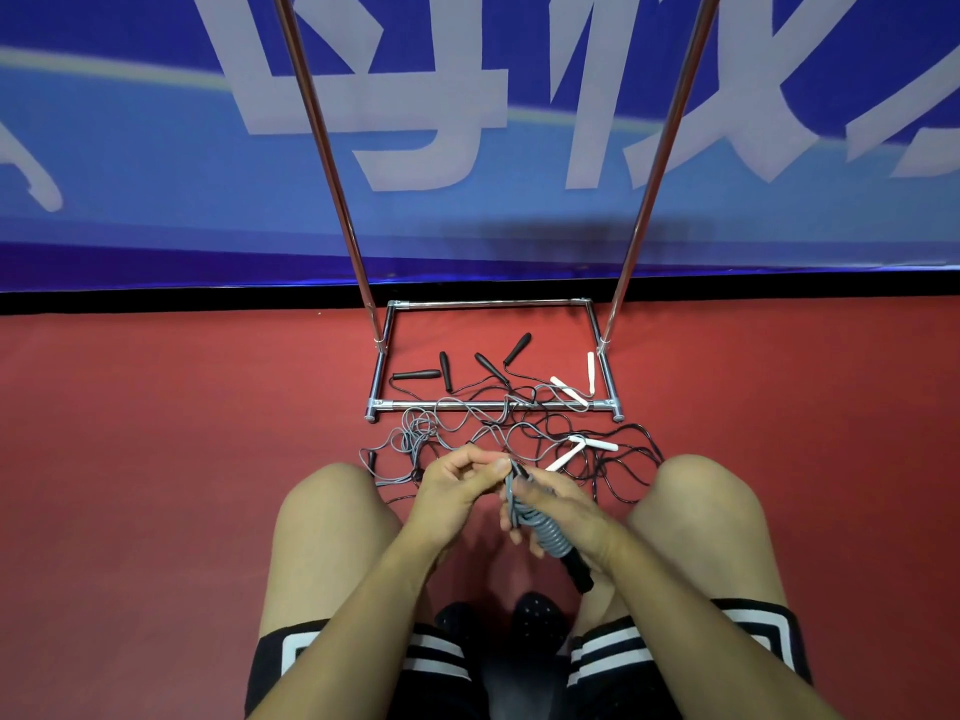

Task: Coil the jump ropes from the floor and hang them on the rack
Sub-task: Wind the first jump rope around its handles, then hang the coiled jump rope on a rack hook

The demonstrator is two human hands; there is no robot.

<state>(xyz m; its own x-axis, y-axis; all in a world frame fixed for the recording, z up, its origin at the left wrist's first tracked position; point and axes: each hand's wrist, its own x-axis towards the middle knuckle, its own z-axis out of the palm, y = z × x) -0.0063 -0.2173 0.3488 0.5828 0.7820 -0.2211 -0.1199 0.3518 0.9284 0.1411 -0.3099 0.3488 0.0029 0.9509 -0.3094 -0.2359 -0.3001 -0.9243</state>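
Before the chrome rack (493, 406), with tangled jump ropes (519, 433) lying on the red floor (156, 459), the right hand (563, 517) is gripping a half-coiled grey rope (545, 535) while left fingers (491, 467) are pinching its strand, likely needing further wraps next.

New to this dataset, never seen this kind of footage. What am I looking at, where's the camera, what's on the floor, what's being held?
There is no robot here. A person wears one wide-angle camera on the head, looking down past the bare knees at their own hands. They crouch on a red floor in front of a chrome rack, whose two poles rise out of view. Tangled jump ropes with black and white handles lie across the rack's base. The right hand grips a grey rope coil wound round a black handle. The left hand pinches the grey cord just above the coil, apparently winding it on.
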